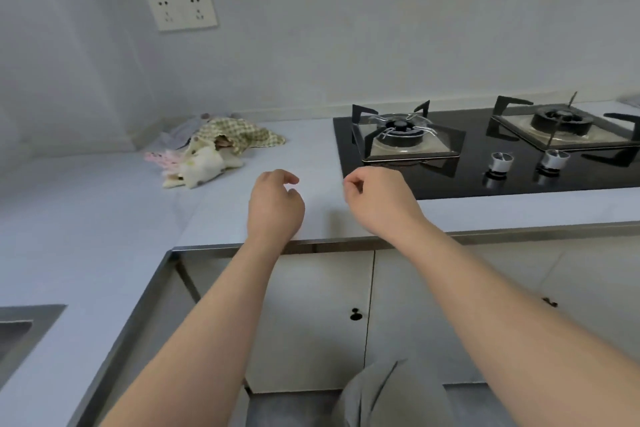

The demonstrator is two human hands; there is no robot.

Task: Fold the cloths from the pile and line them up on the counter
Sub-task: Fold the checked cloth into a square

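A crumpled pile of cloths (214, 146) lies on the pale counter (104, 211) near the back corner: a green checked one on top, a cream one in front, a pink patterned one at the left, a grey one behind. My left hand (275, 206) hovers over the counter's front part, to the right of and nearer than the pile, fingers loosely curled and holding nothing. My right hand (379, 199) hangs beside it, just left of the hob, fingers curled in with nothing in them.
A black glass gas hob (485, 180) with two burners and two knobs fills the counter's right side. A sink (20, 329) sits at the lower left. A double wall socket (181, 9) is above the pile. Cabinet doors (311, 305) are below the counter edge.
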